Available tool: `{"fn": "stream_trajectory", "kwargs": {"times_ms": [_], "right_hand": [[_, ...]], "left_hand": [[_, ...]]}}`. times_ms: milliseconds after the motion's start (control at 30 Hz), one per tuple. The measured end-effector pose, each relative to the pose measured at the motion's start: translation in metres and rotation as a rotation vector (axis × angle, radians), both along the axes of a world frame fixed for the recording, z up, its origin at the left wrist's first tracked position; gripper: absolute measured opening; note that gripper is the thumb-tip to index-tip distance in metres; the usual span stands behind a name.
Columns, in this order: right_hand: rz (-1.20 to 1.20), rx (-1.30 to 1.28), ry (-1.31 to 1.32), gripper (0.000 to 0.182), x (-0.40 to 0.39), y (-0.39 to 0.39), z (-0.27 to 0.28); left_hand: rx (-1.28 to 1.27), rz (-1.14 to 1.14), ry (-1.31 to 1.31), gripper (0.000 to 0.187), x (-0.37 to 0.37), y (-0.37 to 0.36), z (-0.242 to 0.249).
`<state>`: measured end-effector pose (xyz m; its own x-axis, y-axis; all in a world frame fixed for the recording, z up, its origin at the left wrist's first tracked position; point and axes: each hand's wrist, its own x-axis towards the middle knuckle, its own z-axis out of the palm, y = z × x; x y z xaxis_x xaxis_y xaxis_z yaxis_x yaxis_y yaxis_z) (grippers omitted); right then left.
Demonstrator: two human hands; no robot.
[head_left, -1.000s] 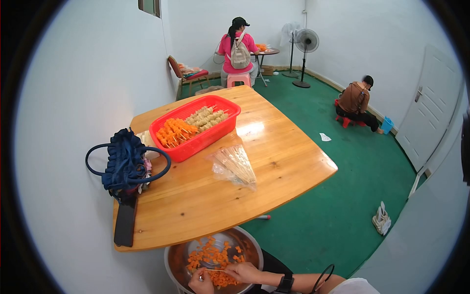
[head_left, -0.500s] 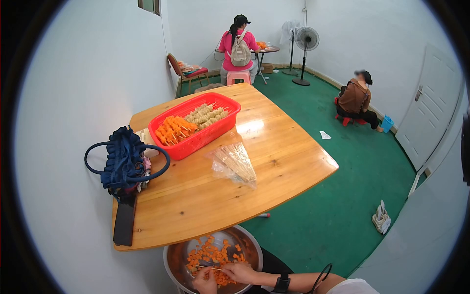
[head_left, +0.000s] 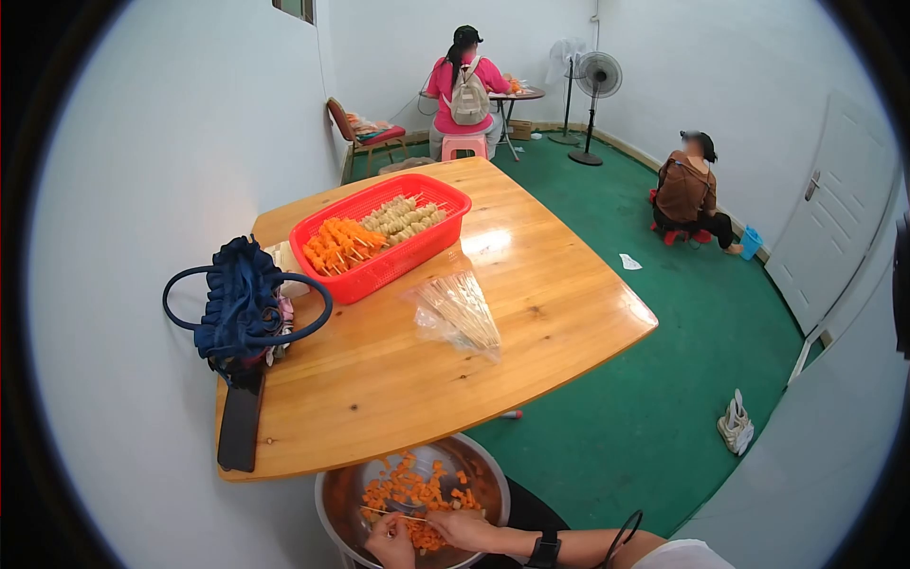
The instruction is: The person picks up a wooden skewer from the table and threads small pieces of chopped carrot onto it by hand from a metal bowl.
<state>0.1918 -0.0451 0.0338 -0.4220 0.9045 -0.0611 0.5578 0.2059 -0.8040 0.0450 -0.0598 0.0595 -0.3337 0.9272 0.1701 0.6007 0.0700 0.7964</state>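
Note:
Low in the view, a wide metal bowl point(head_left: 495, 474) holds many small orange chunks point(head_left: 403, 486), which look like diced carrot. Above the chunks, a thin wooden skewer point(head_left: 371, 509) runs roughly level between my hands. My right hand point(head_left: 462, 529) pinches its right end. The fingertips of my left hand point(head_left: 391, 543) are closed at the skewer's middle, and its left tip sticks out past them. Whether a chunk is between those fingers is too small to tell. Part of the bowl is under the table edge.
On the wooden table point(head_left: 559, 332) are a red basket point(head_left: 379, 275) of filled skewers, a bag of bare skewers point(head_left: 458, 311), a navy handbag point(head_left: 242, 303) and a dark phone point(head_left: 241, 422). Two people sit farther off, near a standing fan point(head_left: 597, 81). Shoes point(head_left: 736, 423) lie on the green floor.
More of the skewer now shows to the left of my left hand. My left hand has shifted slightly left, while my right hand stays nearly in place.

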Motion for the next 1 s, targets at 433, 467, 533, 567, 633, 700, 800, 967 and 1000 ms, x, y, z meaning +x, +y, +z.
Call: {"fn": "stream_trajectory", "kwargs": {"times_ms": [433,467,533,567,633,700,800,967,1000], "right_hand": [[-0.013,0.052,-0.046,0.015,-0.009,0.004,-0.001],[-0.011,0.04,-0.053,0.016,-0.009,0.004,0.001],[-0.015,0.023,-0.042,0.016,-0.009,0.005,-0.005],[-0.016,0.015,-0.036,0.016,-0.01,0.005,-0.007],[-0.006,0.04,-0.027,0.018,-0.009,0.005,-0.005],[0.007,0.045,-0.029,0.019,-0.008,0.005,-0.003],[0.02,0.034,-0.051,0.018,-0.006,0.005,0.001],[0.022,0.056,-0.086,0.017,-0.006,0.005,-0.003],[0.019,0.054,-0.082,0.017,-0.006,0.005,-0.001]], "left_hand": [[-0.139,-0.214,-0.083,0.013,0.004,0.0,-0.001],[-0.141,-0.212,-0.076,0.012,0.004,0.0,0.0],[-0.143,-0.205,-0.062,0.012,0.005,0.001,0.004],[-0.162,-0.178,-0.078,0.012,0.005,0.001,0.003],[-0.201,-0.125,-0.108,0.011,0.004,0.003,-0.002],[-0.118,-0.11,-0.25,0.016,-0.013,0.007,-0.066],[-0.158,-0.131,-0.127,0.013,-0.003,0.005,-0.023],[-0.214,-0.241,-0.035,0.011,0.002,0.003,-0.008],[-0.214,-0.239,-0.05,0.011,0.002,0.003,-0.009]]}}
